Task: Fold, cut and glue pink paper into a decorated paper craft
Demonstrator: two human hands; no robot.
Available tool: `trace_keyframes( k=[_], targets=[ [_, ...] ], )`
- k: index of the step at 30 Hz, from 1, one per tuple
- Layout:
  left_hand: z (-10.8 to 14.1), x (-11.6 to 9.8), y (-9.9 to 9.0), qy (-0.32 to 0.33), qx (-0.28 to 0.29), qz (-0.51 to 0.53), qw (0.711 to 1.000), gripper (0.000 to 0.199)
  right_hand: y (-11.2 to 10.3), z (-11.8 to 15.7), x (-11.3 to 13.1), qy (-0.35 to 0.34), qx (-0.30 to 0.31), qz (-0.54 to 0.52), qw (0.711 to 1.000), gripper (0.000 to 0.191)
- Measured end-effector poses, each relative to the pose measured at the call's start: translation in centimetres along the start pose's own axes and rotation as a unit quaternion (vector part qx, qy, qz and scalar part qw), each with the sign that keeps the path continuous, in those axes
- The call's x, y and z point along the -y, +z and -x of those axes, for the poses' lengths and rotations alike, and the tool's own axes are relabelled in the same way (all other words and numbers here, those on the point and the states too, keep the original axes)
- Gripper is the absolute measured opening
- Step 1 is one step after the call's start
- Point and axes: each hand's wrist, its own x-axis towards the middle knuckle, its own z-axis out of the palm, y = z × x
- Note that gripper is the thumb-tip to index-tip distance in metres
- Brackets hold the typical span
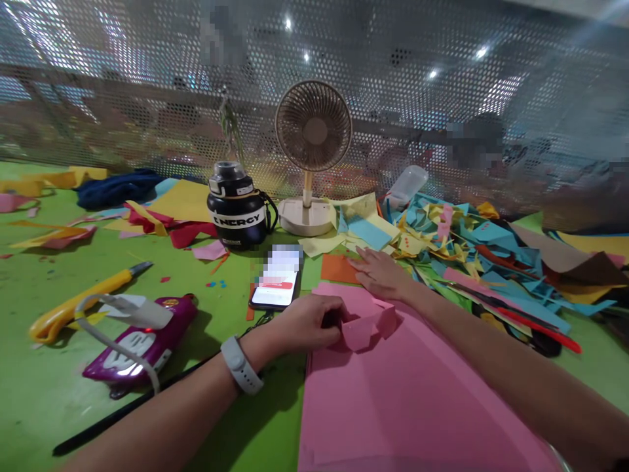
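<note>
Left hand (314, 321) curled, perhaps in a pinch; right hand (382, 273) palm-down, forearm (491, 347) outstretched.

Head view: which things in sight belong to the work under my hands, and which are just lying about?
Seemingly in the work:
- folded pink piece, in the left hand
- large pink paper beneath it
- orange paper, by the right hand

Probably just lying about:
- fan
- black bottle
- phone
- purple power strip
- yellow cutter, untouched, though perhaps a tool
</note>
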Motion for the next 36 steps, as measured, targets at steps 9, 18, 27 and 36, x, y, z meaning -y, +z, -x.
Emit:
trace_keyframes(
  k=[9,18,27,36],
  targets=[
    [0.1,0.0,0.1,-0.005,-0.001,0.007,1.000,0.027,-0.6,0.2,-1.5,0.043,-0.037,-0.393,0.918,0.053],
    [0.1,0.1,0.1,-0.017,-0.006,0.090,0.996,0.016,-3.8,3.5,-1.0,0.106,-0.030,-0.833,0.542,0.034],
    [0.0,-0.6,-0.4,-0.044,0.015,0.289,0.956,0.010,-5.7,8.1,2.6,0.042,-0.059,-0.831,0.552,0.033],
    [0.1,-0.5,0.2,-0.034,0.020,0.304,0.952,0.010,-4.4,11.2,4.7,-0.019,-0.030,-0.724,0.688,0.042]
  ],
)
